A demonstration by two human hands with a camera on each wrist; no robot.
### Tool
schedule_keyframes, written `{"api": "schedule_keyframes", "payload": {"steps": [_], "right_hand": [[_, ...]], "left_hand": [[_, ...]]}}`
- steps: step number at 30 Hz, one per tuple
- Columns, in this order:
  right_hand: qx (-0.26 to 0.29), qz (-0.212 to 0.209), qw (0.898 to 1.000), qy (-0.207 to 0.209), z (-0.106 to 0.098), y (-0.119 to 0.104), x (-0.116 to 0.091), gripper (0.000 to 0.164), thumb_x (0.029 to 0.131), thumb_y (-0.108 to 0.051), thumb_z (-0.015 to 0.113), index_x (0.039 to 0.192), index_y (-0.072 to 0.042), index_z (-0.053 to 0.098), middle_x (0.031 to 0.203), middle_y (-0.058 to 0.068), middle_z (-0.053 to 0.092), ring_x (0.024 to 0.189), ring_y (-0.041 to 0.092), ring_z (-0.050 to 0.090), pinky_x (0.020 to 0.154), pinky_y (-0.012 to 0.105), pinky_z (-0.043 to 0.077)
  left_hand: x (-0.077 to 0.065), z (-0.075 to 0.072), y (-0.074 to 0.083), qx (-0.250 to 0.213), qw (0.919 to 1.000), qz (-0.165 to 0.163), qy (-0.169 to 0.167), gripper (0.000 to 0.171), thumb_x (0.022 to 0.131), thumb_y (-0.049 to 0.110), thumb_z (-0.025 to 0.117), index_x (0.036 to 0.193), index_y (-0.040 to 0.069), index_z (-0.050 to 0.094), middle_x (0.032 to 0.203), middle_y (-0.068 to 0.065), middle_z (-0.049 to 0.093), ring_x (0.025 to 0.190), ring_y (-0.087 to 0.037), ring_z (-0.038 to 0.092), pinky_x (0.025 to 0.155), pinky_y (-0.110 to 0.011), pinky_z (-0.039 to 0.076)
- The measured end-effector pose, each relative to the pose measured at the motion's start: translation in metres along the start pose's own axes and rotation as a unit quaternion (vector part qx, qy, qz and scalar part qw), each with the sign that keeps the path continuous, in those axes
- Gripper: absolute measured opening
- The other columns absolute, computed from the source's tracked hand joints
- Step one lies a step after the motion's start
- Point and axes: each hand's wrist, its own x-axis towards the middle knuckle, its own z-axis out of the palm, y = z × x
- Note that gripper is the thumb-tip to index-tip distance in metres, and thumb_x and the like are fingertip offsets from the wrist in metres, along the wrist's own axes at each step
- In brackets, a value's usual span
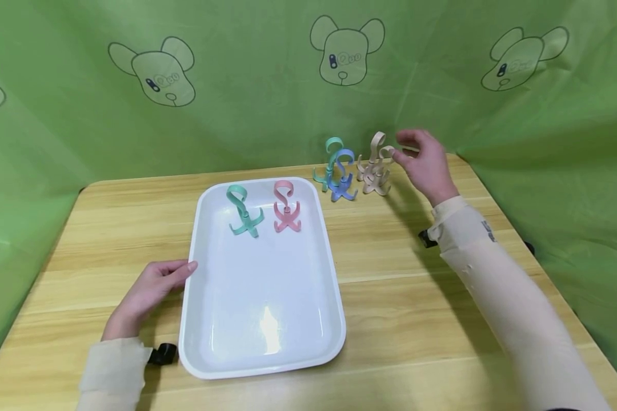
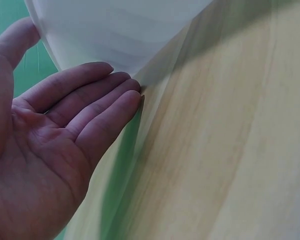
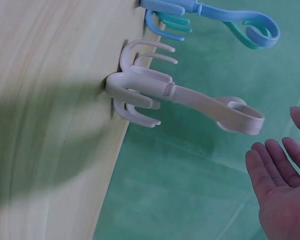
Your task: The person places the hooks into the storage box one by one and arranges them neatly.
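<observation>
My left hand [image 1: 150, 290] is at the left side of a white tray [image 1: 267, 297]. Its thumb touches the rim, and in the left wrist view the straight fingers [image 2: 97, 107] meet the outer wall. At the back right, my right hand [image 1: 428, 166] has its fingers spread close to two beige four-pronged hooks with curled tops. The nearer beige hook [image 3: 145, 82] stands upright on the table, with a gap between its curl and my fingertips in the right wrist view. Inside the tray's far end stand a green hook [image 1: 245, 221] and a pink hook [image 1: 287, 217].
Left of the beige hooks stand a blue hook [image 1: 342, 185] and another green hook [image 1: 331, 164], near the table's back edge. The wooden table [image 1: 391, 319] is bordered by a green curtain [image 1: 267, 114] at the back and sides.
</observation>
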Motion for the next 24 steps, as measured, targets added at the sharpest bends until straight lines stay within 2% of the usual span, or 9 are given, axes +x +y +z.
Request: {"api": "schedule_keyframes", "payload": {"steps": [9, 16, 24], "right_hand": [[-0.048, -0.012, 0.998, -0.033, 0.009, 0.014, 0.005, 0.046, 0.096, -0.010, 0.064, 0.136, 0.006, 0.049, 0.131, 0.020, 0.053, 0.121, 0.032, 0.052, 0.103, 0.041, 0.043], [-0.066, -0.003, 0.997, -0.028, 0.013, 0.014, 0.009, 0.044, 0.099, -0.014, 0.060, 0.137, 0.005, 0.049, 0.128, 0.022, 0.057, 0.117, 0.035, 0.055, 0.099, 0.041, 0.046], [-0.071, -0.005, 0.997, -0.023, 0.016, 0.013, 0.008, 0.035, 0.100, -0.009, 0.056, 0.133, 0.004, 0.054, 0.124, 0.021, 0.060, 0.114, 0.032, 0.056, 0.096, 0.040, 0.048]], "left_hand": [[0.000, 0.001, -0.002, -0.001, 1.0000, -0.001, -0.003, 0.060, 0.099, 0.044, 0.058, 0.131, -0.007, 0.058, 0.125, -0.018, 0.063, 0.109, -0.015, 0.062, 0.092, -0.027, 0.048], [0.001, 0.001, -0.004, -0.007, 1.0000, 0.000, -0.003, 0.059, 0.099, 0.043, 0.058, 0.130, -0.007, 0.058, 0.125, -0.019, 0.063, 0.108, -0.017, 0.063, 0.090, -0.026, 0.049], [0.001, 0.000, -0.004, -0.008, 1.0000, -0.001, -0.001, 0.059, 0.099, 0.043, 0.058, 0.130, -0.007, 0.058, 0.124, -0.017, 0.064, 0.108, -0.018, 0.063, 0.091, -0.027, 0.048]]}}
